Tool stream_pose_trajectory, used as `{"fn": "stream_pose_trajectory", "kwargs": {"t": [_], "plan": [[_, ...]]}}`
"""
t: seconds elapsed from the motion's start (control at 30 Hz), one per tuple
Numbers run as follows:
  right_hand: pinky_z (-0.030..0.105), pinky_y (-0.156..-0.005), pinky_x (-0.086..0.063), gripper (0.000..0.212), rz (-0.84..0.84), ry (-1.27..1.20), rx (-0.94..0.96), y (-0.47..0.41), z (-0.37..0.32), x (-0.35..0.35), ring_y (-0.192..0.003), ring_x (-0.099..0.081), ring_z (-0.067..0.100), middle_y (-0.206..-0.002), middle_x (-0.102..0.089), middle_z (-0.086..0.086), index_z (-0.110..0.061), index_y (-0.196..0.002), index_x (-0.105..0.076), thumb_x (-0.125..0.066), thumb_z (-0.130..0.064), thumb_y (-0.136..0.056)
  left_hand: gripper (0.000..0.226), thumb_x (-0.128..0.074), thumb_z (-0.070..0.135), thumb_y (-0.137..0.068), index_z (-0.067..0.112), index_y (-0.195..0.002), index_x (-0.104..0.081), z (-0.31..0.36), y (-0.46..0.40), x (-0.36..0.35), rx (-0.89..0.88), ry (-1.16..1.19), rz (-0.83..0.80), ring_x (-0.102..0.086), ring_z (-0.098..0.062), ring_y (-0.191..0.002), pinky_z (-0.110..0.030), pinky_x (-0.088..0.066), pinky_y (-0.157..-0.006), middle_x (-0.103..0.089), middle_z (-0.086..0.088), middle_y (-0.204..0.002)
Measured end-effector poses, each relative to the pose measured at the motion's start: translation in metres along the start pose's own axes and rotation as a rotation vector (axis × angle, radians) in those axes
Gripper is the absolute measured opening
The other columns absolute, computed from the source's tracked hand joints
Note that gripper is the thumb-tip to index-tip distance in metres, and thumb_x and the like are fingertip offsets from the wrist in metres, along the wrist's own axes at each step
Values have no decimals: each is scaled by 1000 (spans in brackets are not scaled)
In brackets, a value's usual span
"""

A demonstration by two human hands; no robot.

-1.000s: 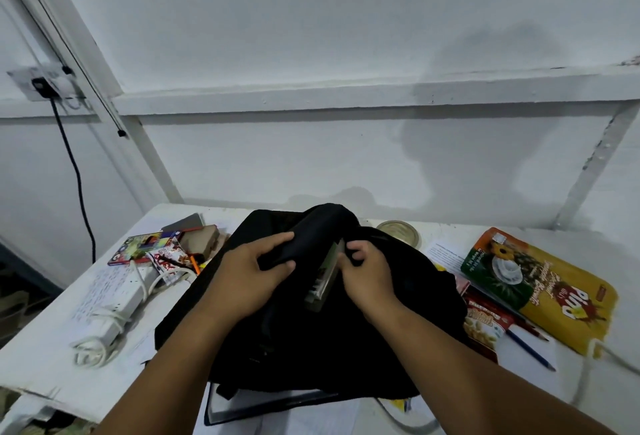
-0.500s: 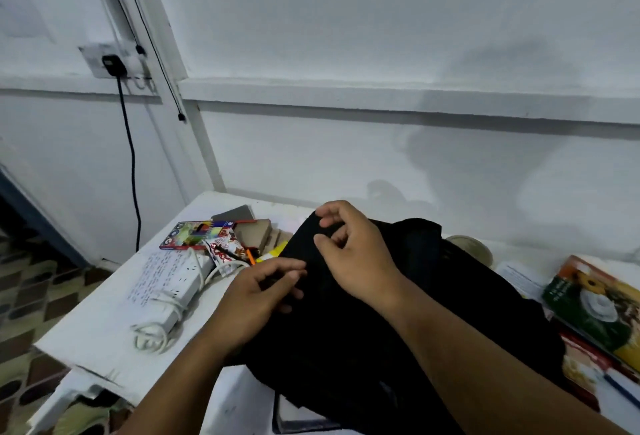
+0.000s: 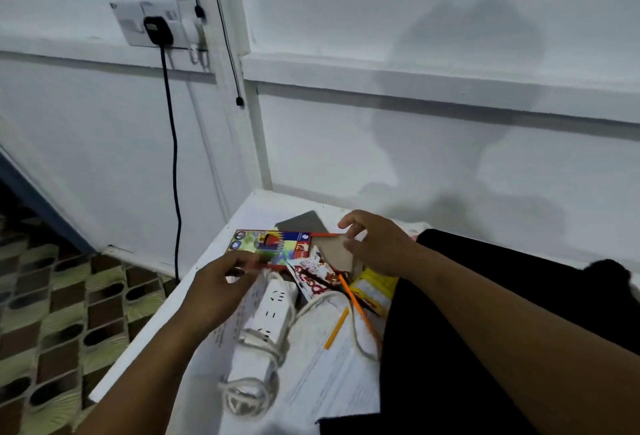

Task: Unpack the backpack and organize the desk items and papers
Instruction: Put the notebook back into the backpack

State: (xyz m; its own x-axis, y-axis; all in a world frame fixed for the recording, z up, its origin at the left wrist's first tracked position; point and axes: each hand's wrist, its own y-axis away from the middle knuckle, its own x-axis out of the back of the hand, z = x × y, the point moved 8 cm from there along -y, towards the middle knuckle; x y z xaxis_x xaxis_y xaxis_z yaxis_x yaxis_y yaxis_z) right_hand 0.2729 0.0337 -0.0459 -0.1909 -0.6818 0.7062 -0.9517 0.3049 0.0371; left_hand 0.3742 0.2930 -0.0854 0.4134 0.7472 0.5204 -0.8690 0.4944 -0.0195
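White painted wall panels and a horizontal ledge back a white desk (image 3: 145, 341) pushed into the corner, and on it the black backpack (image 3: 450, 348) lies slumped along the right side, partly under the person's right forearm. Just left of the backpack, the right hand (image 3: 375, 244) hovers over a brown cardboard piece (image 3: 334, 252), fingers spread and loosely bent with the thumb near the card's edge; whether it actually grips the card cannot be told. The left hand (image 3: 218, 287) is lower and further left, its thumb and fingertips drawn together at the near edge of a colourful coloured-pencil box (image 3: 273, 244), seemingly pinching it, though blur makes the contact unclear. A grey card (image 3: 304, 221) pokes out behind the box. Between the hands and the backpack lie a red and white wrapper (image 3: 313, 277), an orange pencil (image 3: 356, 310) lying diagonally, a shorter yellow pencil (image 3: 336, 329) and a yellow packet (image 3: 372, 290) touching the backpack's edge. A white power strip (image 3: 266, 320) with its cord coiled at the near end rests on handwritten papers (image 3: 332, 379) spread over the desk. On the wall at left, a black plug sits in a white socket (image 3: 156, 24), its cable hanging down toward the patterned tile floor (image 3: 52, 313).
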Motion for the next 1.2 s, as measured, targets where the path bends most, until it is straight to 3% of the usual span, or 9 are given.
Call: {"fn": "stream_pose_trajectory", "kwargs": {"t": [0.07, 0.23, 0.4, 0.6, 0.77, 0.87, 0.93, 1.03, 1.2], "plan": [[14, -58, -42, 18, -7, -23, -33, -20, 2, -13, -72, -57, 9, -100, -62, -4, -26, -108, -60, -61, -16, -93, 24, -77, 17, -84, 34, -100, -71, -20, -23, 6, -6, -75, -4, -65, -3, -98, -18, -47, -83, -71, 17, -104], [24, -79, -42, 20, -12, 145, -4, -73, 0, -47, -88, -54, 11, -114, -66, -3, -21, -115, -63, -57, -17, -96, 58, -76, 60, -69, 30, -118, -65, -50, -75, 4, -187, -175, -26, -59, -10, -112, -34, -49, -95, -63, 10, -121], [31, -98, -43, 32, -119, 315, 30, -127, 1, -79, -116, -54, 20, -130, -60, 2, -18, -123, -59, -50, -8, -94, 93, -66, 80, -59, 47, -142, -39, -84, -106, -9, -194, -324, -133, -34, -13, -141, -45, -31, -110, -40, 15, -151], [41, -103, -44, 42, -298, 454, 50, -175, 0, -117, -123, -52, 23, -138, -56, 2, -24, -132, -56, -64, -18, -91, 90, -75, 74, -58, 40, -137, -51, -93, -109, -5, -283, -242, -97, -38, -5, -138, -49, -34, -104, -42, 19, -149], [43, -105, -33, 53, -438, 721, 168, -195, -2, -133, -122, -46, 21, -134, -50, -2, -34, -136, -47, -67, -44, -88, 86, -82, 68, -56, 38, -132, -56, -91, -109, -2, -320, -206, -100, -39, -4, -137, -51, -38, -108, -45, 19, -144], [43, -105, -27, 54, -475, 702, 143, -202, 4, -133, -120, -43, 20, -127, -50, -2, -39, -128, -48, -70, -54, -81, 86, -79, 70, -57, 40, -133, -53, -93, -109, -4, -314, -248, -94, -35, -4, -138, -52, -32, -110, -42, 20, -144], [43, -102, -36, 50, -510, 639, 76, -206, 10, -132, -115, -45, 20, -118, -51, -6, -44, -114, -50, -73, -58, -72, 85, -76, 73, -58, 39, -133, -54, -93, -108, -4, -319, -254, -83, -32, -1, -139, -46, -27, -110, -41, 21, -145], [41, -88, -51, 45, -537, 541, 6, -211, 11, -126, -107, -50, 17, -112, -47, -8, -40, -103, -51, -81, -48, -70, 86, -76, 73, -57, 38, -133, -54, -91, -109, -4, -317, -249, -76, -31, 0, -139, -45, -26, -110, -40, 22, -145], [43, -86, -54, 39, -568, 544, -13, -211, 11, -119, -101, -55, 17, -119, -57, -4, -36, -101, -48, -79, -37, -78, 84, -77, 71, -58, 38, -132, -55, -91, -109, -4, -319, -233, -80, -30, -1, -140, -51, -27, -111, -37, 23, -147]]}}
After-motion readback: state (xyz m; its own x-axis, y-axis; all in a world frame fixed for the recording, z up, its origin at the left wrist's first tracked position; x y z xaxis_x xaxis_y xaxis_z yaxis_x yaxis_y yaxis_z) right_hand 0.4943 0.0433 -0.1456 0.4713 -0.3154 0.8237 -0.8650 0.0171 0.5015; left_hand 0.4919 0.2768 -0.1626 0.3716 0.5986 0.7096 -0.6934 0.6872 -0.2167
